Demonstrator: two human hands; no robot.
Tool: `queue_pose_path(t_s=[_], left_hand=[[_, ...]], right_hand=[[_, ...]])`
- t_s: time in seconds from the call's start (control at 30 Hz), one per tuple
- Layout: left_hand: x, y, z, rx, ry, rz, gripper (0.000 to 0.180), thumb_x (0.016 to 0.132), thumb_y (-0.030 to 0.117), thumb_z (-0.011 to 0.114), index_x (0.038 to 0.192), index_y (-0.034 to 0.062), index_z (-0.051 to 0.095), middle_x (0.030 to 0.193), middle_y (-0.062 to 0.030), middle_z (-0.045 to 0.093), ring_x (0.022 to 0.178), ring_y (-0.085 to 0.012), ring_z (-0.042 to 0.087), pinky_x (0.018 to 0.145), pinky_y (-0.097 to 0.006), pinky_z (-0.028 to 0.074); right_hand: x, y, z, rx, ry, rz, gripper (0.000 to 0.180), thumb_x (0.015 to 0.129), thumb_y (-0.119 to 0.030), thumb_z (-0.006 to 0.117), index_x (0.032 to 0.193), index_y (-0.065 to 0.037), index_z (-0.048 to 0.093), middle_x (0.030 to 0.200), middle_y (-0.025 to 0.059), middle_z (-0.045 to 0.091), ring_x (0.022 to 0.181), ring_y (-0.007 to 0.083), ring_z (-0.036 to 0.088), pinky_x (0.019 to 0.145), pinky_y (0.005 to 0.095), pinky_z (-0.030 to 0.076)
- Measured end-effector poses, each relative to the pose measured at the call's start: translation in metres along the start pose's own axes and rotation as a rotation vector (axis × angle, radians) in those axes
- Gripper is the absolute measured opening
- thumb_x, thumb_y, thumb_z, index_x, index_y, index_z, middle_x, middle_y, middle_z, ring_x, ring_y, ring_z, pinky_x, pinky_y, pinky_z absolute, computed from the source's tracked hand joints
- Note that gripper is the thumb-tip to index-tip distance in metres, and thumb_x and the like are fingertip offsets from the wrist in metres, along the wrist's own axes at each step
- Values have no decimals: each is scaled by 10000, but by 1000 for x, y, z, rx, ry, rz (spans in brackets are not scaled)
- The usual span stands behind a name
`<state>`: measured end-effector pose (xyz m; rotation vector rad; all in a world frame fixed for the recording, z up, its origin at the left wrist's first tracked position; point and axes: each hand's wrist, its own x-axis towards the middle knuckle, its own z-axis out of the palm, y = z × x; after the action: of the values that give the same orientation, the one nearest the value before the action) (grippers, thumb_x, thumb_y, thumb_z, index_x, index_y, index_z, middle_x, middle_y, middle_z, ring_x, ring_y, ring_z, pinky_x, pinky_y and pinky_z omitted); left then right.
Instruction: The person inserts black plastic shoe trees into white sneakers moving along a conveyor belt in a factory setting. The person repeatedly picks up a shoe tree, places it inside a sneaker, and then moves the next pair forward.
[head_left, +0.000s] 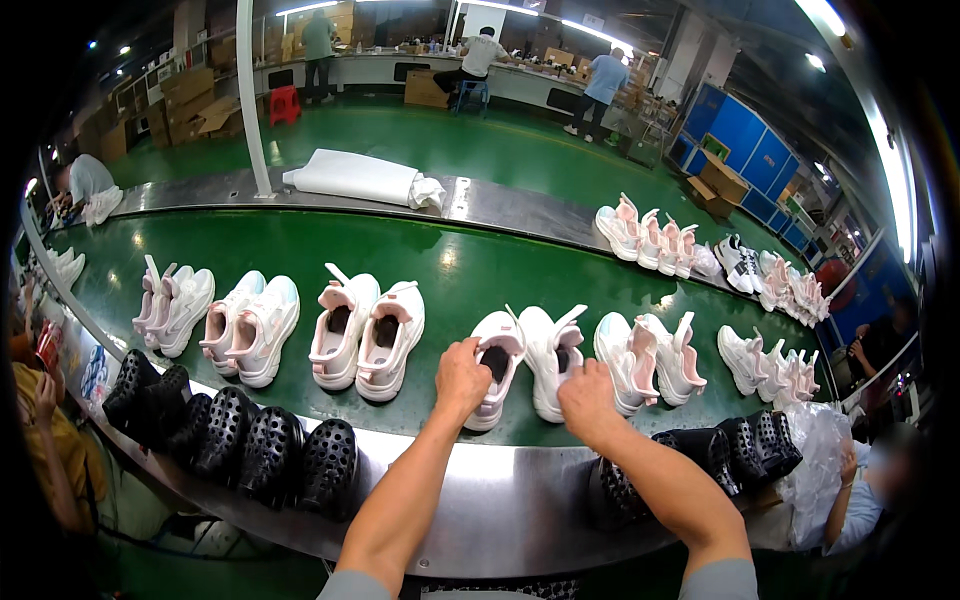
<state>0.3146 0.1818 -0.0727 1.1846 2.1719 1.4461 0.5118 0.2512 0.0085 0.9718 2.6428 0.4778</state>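
Note:
A pair of white sneakers with pale pink linings stands upright in front of me on the green belt, toes pointing away. My left hand is closed at the collar of the left sneaker, its fingertips partly hidden at the opening. At the heel of the right sneaker, my right hand is closed on the collar edge, some fingers hidden. Dark insides show in both shoes. Close by on the right is another white pair; on the left stands a pair with dark insides.
More white sneakers line the green belt. Black perforated shoe-shaped pieces stand along the metal edge, on both sides of my arms. A white roll lies on the far ledge. Co-workers sit at both sides.

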Motion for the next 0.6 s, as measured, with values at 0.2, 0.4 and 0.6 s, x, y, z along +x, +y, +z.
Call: queue_pose_path(t_s=[0.2, 0.4, 0.6], left_hand=[[-15, -9, 7, -47, 99, 33, 442, 759, 33, 618, 1194, 51, 692, 1016, -193, 673, 959, -362, 655, 889, -424, 514], [-16, -38, 21, -576, 171, -166, 318, 872, -46, 613, 1184, 2, 656, 979, -103, 708, 848, -167, 661, 739, -295, 526], [-16, -31, 13, -687, 87, -265, 319, 870, -98, 597, 1171, 6, 594, 958, -77, 694, 838, -124, 649, 699, -266, 523]], right_hand=[[57, -20, 21, 950, 486, -20, 537, 778, -110, 703, 1287, 5, 578, 1141, 246, 647, 1066, 408, 635, 938, 456, 506], [80, -51, 27, 1138, 531, -259, 292, 779, 82, 544, 1001, -11, 708, 1080, 135, 708, 1083, 352, 597, 932, 405, 484], [75, -61, 19, 951, 483, -309, 340, 822, -39, 601, 1158, -47, 652, 1136, 121, 683, 1067, 323, 597, 961, 385, 463]])
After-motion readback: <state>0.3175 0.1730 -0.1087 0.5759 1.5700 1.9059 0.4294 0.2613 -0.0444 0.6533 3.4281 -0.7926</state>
